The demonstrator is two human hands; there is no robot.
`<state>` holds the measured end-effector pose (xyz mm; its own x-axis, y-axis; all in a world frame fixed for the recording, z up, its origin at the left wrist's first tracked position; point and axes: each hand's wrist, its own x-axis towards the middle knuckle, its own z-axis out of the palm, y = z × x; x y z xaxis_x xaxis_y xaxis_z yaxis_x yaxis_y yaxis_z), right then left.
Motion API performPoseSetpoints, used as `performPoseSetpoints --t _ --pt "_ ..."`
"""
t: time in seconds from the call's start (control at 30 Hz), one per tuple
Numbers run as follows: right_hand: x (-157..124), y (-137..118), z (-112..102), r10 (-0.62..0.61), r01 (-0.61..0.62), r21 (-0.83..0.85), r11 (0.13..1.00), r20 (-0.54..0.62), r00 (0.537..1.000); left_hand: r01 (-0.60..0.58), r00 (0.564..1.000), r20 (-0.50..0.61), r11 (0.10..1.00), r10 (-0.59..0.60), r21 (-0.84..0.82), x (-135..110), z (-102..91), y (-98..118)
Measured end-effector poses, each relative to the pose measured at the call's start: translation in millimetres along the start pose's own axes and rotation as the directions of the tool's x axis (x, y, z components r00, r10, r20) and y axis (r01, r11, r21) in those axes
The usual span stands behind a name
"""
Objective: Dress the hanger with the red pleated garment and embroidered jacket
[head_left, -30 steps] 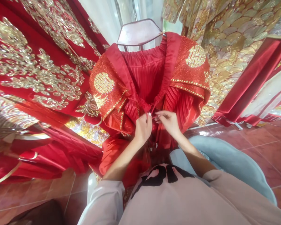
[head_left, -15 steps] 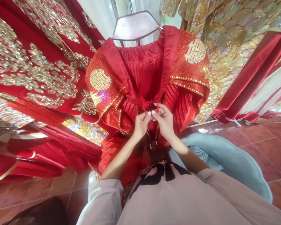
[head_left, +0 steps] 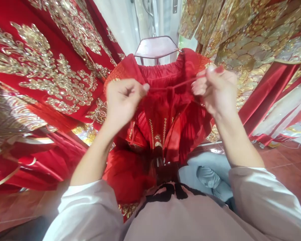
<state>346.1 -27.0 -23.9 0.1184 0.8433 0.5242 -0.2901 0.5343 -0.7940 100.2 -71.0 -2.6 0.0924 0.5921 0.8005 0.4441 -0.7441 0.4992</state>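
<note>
Between my two raised hands a thin red drawstring (head_left: 182,83) is stretched almost level, with a join near its middle. My left hand (head_left: 124,102) pinches one end between thumb and fingers. The other end is gripped by my right hand (head_left: 217,85), held a little higher and slightly blurred. Just behind the string hangs a red garment (head_left: 160,115) with a gathered neckline, pleated panels and gold bead trim. It is on a hanger (head_left: 157,47) with a pale, dark-edged top. My hands cover parts of its shoulders.
Red cloth with silver-gold beading (head_left: 62,80) hangs at left. Gold scale-patterned fabric (head_left: 253,36) and a red drape (head_left: 268,90) are at right. A pale blue chair (head_left: 205,174) stands below right on red tiles (head_left: 276,164). Orange-red fabric (head_left: 130,170) lies below the garment.
My hands were close together at the garment's front. Now they are raised and spread wide apart, pulling the drawstring taut between them. The view has shifted, and the garment appears lower.
</note>
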Motion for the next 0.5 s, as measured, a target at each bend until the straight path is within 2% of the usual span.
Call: performPoseSetpoints --t 0.1,0.17,0.23,0.3,0.33,0.4,0.43,0.5 --pt "26.7 7.0 -40.0 -0.062 0.078 0.063 0.995 -0.222 0.973 -0.033 0.975 -0.215 0.995 0.053 0.097 13.4 -31.6 -26.5" --pt "38.2 17.6 -69.4 -0.059 0.077 0.046 0.996 -0.321 0.945 0.046 0.955 -0.295 0.988 -0.001 0.146 14.2 -44.9 -51.2" --pt "46.4 23.0 -85.2 -0.052 0.031 -0.074 0.997 -0.292 0.955 0.102 0.942 -0.328 0.991 -0.069 0.085 14.4 -46.5 -66.1" --pt "51.7 19.2 -80.3 -0.050 -0.003 -0.292 0.956 -0.172 0.984 0.106 0.936 -0.327 0.989 -0.134 -0.100 17.5 -38.3 -63.4" --pt "52.9 14.6 -70.5 -0.067 0.025 -0.388 0.921 -0.094 0.993 0.109 0.941 -0.293 0.972 -0.169 -0.210 20.2 -32.5 -55.9" --pt "52.1 4.1 -42.1 -0.212 0.201 -0.440 0.875 0.024 0.977 0.173 0.961 -0.135 0.906 -0.241 -0.385 27.0 -21.1 -34.5" --pt "50.2 -0.3 -26.5 -0.331 0.322 -0.410 0.853 0.051 0.942 0.248 0.961 -0.009 0.873 -0.277 -0.420 30.5 -16.5 -23.4" --pt "44.8 -5.0 0.4 -0.525 0.523 -0.403 0.751 0.117 0.843 0.406 0.912 0.206 0.846 -0.354 -0.346 36.5 -9.9 -6.4"
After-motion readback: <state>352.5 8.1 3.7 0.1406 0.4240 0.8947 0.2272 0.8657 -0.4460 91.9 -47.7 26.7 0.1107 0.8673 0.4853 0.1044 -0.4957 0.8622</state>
